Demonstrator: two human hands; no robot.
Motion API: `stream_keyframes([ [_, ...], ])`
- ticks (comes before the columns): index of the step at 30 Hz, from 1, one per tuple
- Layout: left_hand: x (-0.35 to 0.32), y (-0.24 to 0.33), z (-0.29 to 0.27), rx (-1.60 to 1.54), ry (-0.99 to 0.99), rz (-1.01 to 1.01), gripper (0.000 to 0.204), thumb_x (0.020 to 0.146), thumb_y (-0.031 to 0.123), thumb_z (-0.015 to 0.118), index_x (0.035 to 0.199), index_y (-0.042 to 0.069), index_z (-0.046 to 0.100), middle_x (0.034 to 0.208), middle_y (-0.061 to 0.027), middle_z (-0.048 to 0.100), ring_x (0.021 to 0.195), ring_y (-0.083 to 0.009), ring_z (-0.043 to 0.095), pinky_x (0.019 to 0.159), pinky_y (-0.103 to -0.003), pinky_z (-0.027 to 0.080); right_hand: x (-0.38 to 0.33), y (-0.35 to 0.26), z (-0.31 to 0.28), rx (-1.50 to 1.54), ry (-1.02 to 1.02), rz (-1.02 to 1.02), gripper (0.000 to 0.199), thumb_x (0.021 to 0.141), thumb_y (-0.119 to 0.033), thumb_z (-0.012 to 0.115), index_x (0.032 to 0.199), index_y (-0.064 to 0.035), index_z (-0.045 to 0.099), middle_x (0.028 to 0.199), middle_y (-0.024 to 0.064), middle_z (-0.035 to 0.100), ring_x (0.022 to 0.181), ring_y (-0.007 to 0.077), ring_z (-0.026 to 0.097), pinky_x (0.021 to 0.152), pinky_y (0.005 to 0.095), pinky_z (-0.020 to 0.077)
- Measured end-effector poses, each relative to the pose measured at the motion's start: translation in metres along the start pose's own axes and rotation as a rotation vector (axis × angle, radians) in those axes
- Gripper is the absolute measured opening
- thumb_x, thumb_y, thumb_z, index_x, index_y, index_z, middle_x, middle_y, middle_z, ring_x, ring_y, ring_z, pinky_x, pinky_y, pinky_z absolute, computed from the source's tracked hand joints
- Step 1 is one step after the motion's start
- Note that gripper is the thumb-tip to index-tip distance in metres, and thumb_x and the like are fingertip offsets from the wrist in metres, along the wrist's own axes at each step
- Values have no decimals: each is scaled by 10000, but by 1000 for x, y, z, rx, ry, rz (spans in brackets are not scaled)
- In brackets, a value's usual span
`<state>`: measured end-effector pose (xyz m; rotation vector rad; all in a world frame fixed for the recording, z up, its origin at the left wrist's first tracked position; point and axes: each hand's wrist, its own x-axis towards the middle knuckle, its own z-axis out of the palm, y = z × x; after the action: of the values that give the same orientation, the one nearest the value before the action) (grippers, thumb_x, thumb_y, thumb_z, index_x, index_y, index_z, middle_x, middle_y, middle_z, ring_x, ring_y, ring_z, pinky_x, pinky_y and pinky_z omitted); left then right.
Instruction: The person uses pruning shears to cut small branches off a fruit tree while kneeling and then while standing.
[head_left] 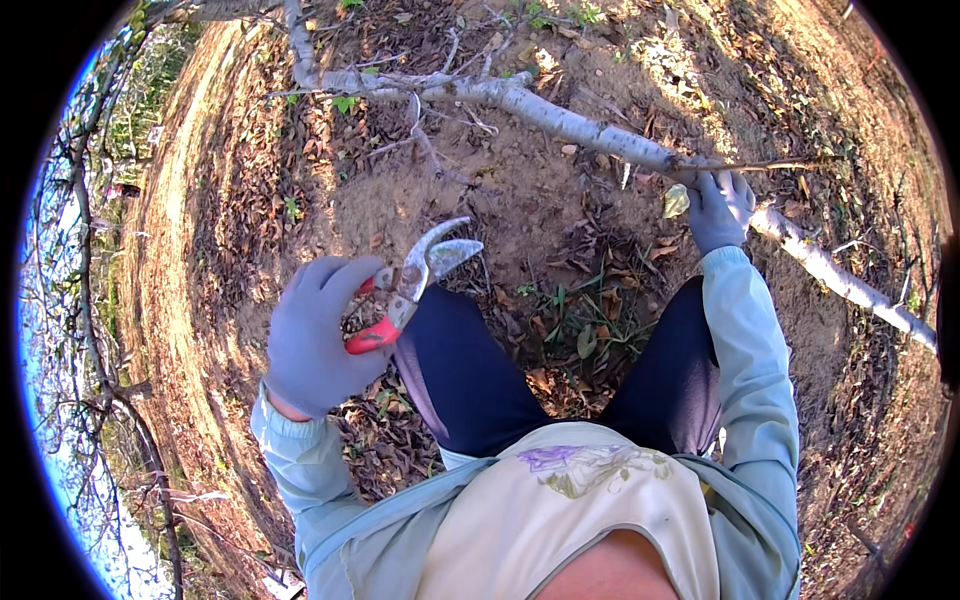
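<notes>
A pair of pruning shears (405,312) with red handles is in my left hand (322,325), which wears a grey glove. Its curved metal blades stand apart and point away from me, with nothing between them. Farther off to the right, my gloved right hand (718,212) is closed over a pale-barked branch (570,122). A thin brown twig (775,164) crosses at its fingertips; whether the fingers hold it too, I cannot tell. One yellowish leaf (676,201) hangs just left of that hand.
The branch runs across the ground ahead, forking into side twigs (425,140) at left. Dry leaves (385,450) and a grass tuft (590,330) lie around my bent knees (470,350). Bare branches (85,200) rise along the far left.
</notes>
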<state>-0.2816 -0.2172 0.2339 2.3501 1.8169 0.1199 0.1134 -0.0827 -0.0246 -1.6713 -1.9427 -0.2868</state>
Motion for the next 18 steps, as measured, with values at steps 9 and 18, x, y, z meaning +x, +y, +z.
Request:
stream_keyframes([
  [9,51,-15,-4,269,8,-3,489,618,143,727,1090,97,610,918,-95,584,868,-305,599,735,-383,484,-4,5,8,-29,-52,15,395,775,-192,672,1166,-206,623,1131,24,602,1068,297,533,914,478,398],
  [18,69,-13,1,306,-36,26,385,687,243,716,1047,123,649,837,-86,597,794,-306,613,668,-396,488,-3,3,7,27,-4,9,345,728,-162,685,1067,-175,624,1048,36,587,1069,295,524,919,468,396],
])
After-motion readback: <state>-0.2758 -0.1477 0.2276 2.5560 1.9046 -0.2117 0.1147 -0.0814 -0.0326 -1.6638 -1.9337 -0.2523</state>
